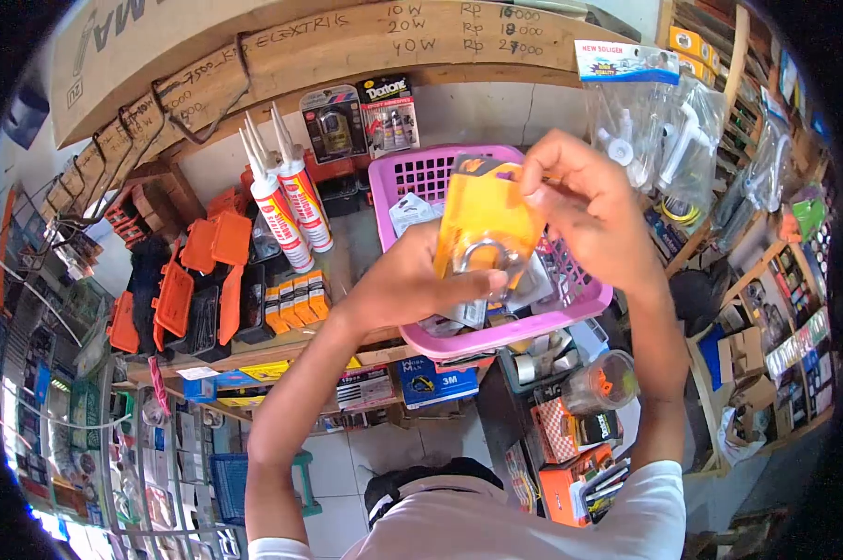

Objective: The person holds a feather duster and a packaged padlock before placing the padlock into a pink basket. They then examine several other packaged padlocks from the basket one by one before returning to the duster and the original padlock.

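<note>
A yellow blister pack with a shackle and a rounded metal body showing through its clear front, apparently a padlock, is held up over a pink plastic basket. My left hand grips the pack's lower left side, thumb across the front. At the upper right edge of the pack, my right hand has its thumb and forefinger pinched together, with the other fingers curled. Inside the basket lie more packaged items, including a white packet, partly hidden by my hands and the pack.
Silicone tubes, small orange boxes and open orange-lidded cases stand left of the basket. Hanging packs line the wall behind. A clear jar sits at lower right, below my right forearm. Plastic bags hang at upper right.
</note>
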Available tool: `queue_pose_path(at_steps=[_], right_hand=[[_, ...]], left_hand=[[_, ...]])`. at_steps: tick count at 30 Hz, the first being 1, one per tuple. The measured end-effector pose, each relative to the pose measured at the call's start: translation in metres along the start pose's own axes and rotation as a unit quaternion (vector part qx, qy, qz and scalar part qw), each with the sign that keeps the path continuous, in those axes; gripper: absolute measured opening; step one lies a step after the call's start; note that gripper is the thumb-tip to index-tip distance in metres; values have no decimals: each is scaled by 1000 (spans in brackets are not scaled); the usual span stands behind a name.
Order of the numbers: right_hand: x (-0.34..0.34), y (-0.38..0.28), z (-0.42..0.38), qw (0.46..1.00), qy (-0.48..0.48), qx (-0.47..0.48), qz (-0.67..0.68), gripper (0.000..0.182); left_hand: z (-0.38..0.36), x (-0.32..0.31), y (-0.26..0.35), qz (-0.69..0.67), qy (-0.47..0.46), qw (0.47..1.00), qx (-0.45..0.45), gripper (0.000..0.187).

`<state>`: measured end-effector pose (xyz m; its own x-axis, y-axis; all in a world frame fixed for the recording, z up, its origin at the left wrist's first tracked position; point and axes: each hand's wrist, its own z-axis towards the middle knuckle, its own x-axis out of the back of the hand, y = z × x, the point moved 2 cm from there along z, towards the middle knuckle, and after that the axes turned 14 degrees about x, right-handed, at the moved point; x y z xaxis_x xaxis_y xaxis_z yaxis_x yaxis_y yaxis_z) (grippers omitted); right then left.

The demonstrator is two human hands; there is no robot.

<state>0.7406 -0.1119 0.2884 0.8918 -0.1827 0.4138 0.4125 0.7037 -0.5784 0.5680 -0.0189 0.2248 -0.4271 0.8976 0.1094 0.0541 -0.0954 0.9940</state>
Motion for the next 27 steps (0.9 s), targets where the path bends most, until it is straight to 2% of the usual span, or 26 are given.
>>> queue_pose_path(at_steps=[1,2,4,5,6,8,9,10,12,13,15,16,18,20,22,23,24,26,27], right_hand=[[-4,9,2,994,1,98,-58,8],[-7,7,4,993,3,100,-59,8],[-11,4,6,999,36,27,22,22],[-11,0,6,997,34,-17,63,37],[-11,3,6,997,34,-15,64,37],[-13,16,7,991,-12,72,-112,43],[-17,29,9,993,-72,51,-74,53],[-21,43,6,993,-73,53,-72,53],[-38,78,-4,940,-300,67,-149,62],[-47,94,-11,940,-300,69,-149,62],[-70,111,-27,878,-357,134,-289,78],[-75,111,-28,878,-357,137,-288,78],[-85,106,-26,851,-403,83,-326,90],[-89,105,-23,860,-390,64,-323,84],[-89,111,-21,856,-373,9,-358,70],[-79,113,-24,882,-332,15,-335,59],[-67,114,-24,881,-335,17,-334,59],[-38,119,-25,941,-280,-52,-181,56],[-25,132,-35,940,-286,-51,-179,56]], left_hand=[[-1,-1,-6,-48,-9,999,22,40],[-6,-3,-7,-45,-10,999,22,40],[-20,-5,-10,-100,30,995,5,41],[-29,-2,-12,-124,49,991,15,41],[-38,-2,-15,-121,51,991,15,41],[-57,2,-21,-208,133,969,-4,42],[-66,7,-26,-222,165,961,-3,42],[-73,12,-28,-221,167,961,-4,42],[-86,22,-30,-221,205,953,-10,42],[-89,24,-29,-223,230,947,-22,43],[-97,32,-33,-234,247,940,-25,39],[-101,35,-35,-248,262,932,-24,36],[-105,36,-36,-250,271,929,-18,36],[-108,40,-45,-235,288,928,-22,36],[-114,41,-51,-231,296,927,-16,36],[-117,42,-55,-227,303,925,-11,36],[-120,45,-60,-230,306,924,-12,36],[-128,51,-73,-221,325,919,-7,38],[-133,52,-77,-225,329,917,-7,38]])
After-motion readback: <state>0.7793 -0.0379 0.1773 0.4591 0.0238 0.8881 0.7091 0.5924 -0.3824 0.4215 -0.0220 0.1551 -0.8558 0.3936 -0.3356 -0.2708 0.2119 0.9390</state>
